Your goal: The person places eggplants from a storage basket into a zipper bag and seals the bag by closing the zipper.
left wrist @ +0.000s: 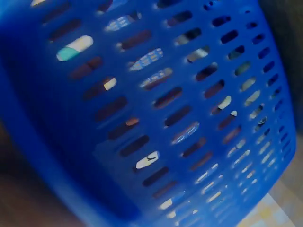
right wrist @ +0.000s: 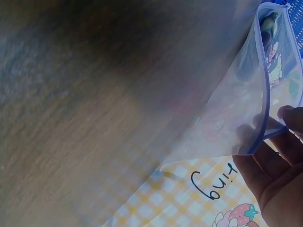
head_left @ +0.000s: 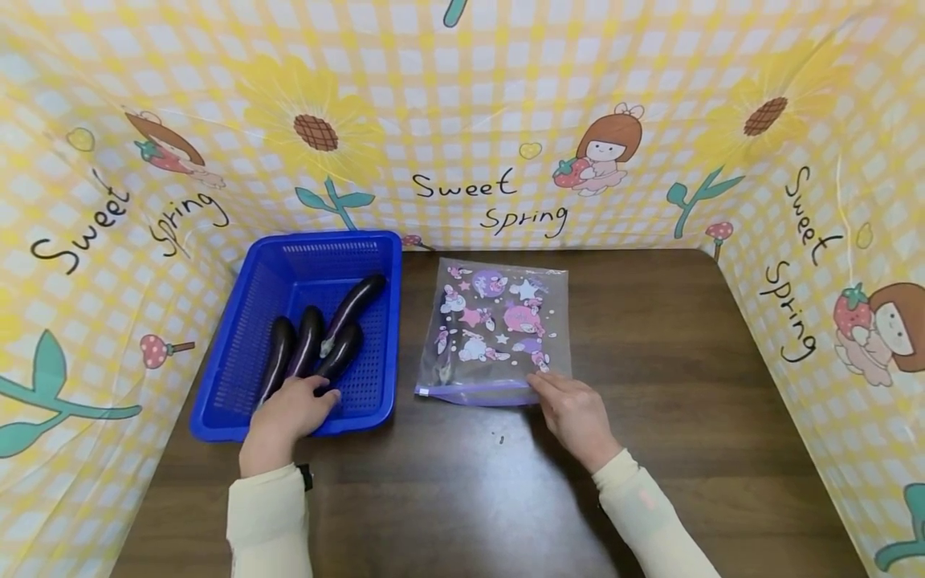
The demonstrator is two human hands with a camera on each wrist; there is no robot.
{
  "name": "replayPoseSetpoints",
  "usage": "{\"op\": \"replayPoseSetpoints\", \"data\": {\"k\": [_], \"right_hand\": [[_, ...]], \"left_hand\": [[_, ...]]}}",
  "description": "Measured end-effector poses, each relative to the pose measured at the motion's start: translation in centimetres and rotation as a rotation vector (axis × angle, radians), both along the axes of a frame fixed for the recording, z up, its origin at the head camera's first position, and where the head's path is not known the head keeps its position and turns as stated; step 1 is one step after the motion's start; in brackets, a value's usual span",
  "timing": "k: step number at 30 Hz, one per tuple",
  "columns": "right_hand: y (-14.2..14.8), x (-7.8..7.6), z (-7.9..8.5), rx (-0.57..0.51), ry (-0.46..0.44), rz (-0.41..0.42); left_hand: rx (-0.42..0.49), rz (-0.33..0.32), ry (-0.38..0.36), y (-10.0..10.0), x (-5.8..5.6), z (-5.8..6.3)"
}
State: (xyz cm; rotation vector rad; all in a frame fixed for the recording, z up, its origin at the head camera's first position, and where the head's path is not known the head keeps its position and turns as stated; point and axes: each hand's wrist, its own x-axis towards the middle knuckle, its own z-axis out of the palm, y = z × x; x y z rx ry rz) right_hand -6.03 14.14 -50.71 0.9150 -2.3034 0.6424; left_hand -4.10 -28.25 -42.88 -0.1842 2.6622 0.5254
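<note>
The space is enclosed by a yellow-and-white checked cloth (head_left: 462,88) printed with sunflowers and "Sweet Spring" lettering. Below it, a brown wooden tabletop (head_left: 650,345) is seen. At its left a blue basket (head_left: 397,329) is placed, and beside it, apart, a clear printed bag (head_left: 499,337) is laid with its mouth towards the person. By the right hand (head_left: 574,413) the bag is grasped at a corner of that mouth, which is parted. The left hand (head_left: 292,413) is lowered into the basket against the near ends of four eggplants (head_left: 307,341); whether one is gripped cannot be told. A fifth eggplant (right wrist: 267,34) is contained in the bag, along its left side. At the purple seal's left end a small slider (head_left: 423,392) is seen.

Since the limp film is held at one corner only, the mouth might sag closed or be dragged along. A glossy eggplant, if pinched near its end, could be dropped at the basket's rim.
</note>
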Motion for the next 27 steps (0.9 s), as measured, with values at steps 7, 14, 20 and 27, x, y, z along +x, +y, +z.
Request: {"op": "replayPoseSetpoints", "data": {"k": [7, 14, 20, 27], "right_hand": [[0.0, 0.1, 0.0, 0.018, -0.019, 0.000], [0.0, 0.1, -0.2, 0.018, -0.028, 0.001], [0.1, 0.1, -0.4, 0.016, -0.027, 0.007], [0.2, 0.0, -0.4, 0.013, -0.025, 0.002]], "left_hand": [[-0.001, -0.034, -0.023, -0.5, -1.0, -0.2], [0.008, -0.111, -0.068, -0.4, -2.1, -0.7], [0.049, -0.073, 0.102, -0.4, -1.7, -1.3], [0.135, -0.069, 0.259, -0.7, -1.3, -0.8]]}}
